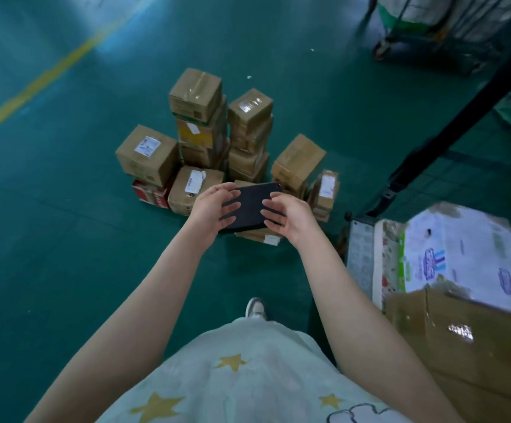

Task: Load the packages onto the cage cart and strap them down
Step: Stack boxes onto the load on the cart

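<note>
Green warehouse floor (65, 239), yellow line (50, 74) off left. Close at right, big cartons (461, 257) packed tight, likely loaded already. Ahead, grips a black box (252, 203) at both ends, left hand (214, 206) and right hand (287, 215) with fingers curled over its top, held above the pile's near edge, probably for a steady carry. Beyond, brown parcels (199, 96) stacked in short columns, waiting. Farthest, top right, a second cart (416, 22), blurred.

Boxes (217, 141) stand stacked on the floor (50, 224) ahead; more packages (449, 270) lie right, a cart (416, 22) behind.
</note>
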Demonstrator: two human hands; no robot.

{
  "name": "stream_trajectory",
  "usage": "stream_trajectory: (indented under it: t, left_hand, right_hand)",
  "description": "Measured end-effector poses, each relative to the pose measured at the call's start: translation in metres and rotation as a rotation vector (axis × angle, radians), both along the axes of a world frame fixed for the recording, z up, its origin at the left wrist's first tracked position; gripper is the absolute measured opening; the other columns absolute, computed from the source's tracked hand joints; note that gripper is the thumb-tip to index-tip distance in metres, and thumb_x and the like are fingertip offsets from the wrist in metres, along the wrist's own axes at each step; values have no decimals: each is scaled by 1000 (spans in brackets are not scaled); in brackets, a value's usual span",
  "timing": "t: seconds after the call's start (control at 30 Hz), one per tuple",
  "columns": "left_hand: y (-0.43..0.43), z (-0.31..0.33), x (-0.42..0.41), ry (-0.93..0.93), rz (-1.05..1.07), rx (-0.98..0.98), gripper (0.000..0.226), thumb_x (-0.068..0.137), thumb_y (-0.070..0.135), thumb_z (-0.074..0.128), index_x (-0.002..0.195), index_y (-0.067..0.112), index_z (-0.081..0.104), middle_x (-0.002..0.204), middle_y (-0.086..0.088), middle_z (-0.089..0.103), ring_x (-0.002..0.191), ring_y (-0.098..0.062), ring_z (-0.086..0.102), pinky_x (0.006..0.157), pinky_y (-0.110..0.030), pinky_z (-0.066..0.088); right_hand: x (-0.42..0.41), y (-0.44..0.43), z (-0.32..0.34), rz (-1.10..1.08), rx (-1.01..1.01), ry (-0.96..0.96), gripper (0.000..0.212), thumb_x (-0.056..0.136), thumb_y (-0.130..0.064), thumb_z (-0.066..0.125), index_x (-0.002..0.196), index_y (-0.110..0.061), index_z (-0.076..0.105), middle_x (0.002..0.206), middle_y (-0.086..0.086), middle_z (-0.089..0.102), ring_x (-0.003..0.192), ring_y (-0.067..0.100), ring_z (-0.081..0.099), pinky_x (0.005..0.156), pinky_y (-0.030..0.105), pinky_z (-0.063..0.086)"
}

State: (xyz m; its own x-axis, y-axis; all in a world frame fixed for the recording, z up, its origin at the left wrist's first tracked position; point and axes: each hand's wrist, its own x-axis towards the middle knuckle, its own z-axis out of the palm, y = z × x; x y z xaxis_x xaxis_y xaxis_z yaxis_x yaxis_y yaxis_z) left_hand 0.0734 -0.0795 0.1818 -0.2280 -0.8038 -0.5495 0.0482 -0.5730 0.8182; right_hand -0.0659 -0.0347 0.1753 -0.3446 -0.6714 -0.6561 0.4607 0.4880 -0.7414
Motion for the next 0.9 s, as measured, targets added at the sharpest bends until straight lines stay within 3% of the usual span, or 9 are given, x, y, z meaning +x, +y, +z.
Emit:
stream_trajectory:
  t: [0.2, 0.4, 0.5, 0.63, 0.8, 0.9]
  left_hand:
    - [-57, 0, -10, -4, 113, -10, 18, 96, 8, 45, 99, 20, 59, 97, 4, 62, 86, -14, 59, 69, -29, 45]
    - [-81, -19, 7, -2, 243, 66, 22, 96, 7, 43, 92, 22, 58, 93, 4, 62, 75, -11, 58, 67, -27, 44]
    - [-95, -27, 29, -17, 313, 104, 24, 96, 6, 42, 92, 23, 59, 91, 5, 62, 78, -11, 58, 69, -28, 44]
    - [-126, -32, 69, -34, 354, 132, 23, 95, 6, 41, 98, 20, 60, 92, 5, 62, 82, -12, 58, 73, -30, 45]
    - [-182, -30, 147, -76, 327, 125, 24, 95, 7, 42, 95, 22, 61, 96, 4, 63, 83, -12, 59, 71, -28, 47]
    - [-208, -29, 189, -107, 304, 121, 25, 95, 6, 42, 91, 22, 60, 90, 6, 63, 80, -11, 59, 72, -29, 46]
  right_hand:
    - [-12, -69, -3, 117, 59, -1, 12, 96, -8, 49, 101, -11, 60, 103, 9, 64, 95, 25, 61, 83, 34, 50]
    - [-2, -115, -14, 223, 151, 9, 14, 95, -7, 49, 106, -9, 57, 101, 10, 64, 95, 25, 61, 82, 34, 50]
    - [15, -137, -19, 267, 196, 12, 16, 96, -6, 48, 108, -9, 57, 93, 8, 64, 93, 24, 60, 84, 35, 49]
    - [56, -177, -26, 322, 205, 12, 21, 96, -7, 47, 114, -9, 57, 96, 8, 63, 91, 23, 60, 86, 36, 48]
    - [132, -232, -33, 308, 186, -34, 15, 95, -7, 47, 88, -14, 58, 86, 4, 63, 72, 17, 59, 69, 30, 49]
    - [171, -251, -41, 290, 179, -90, 17, 95, -7, 47, 83, -15, 57, 80, 3, 63, 69, 17, 59, 63, 29, 49]
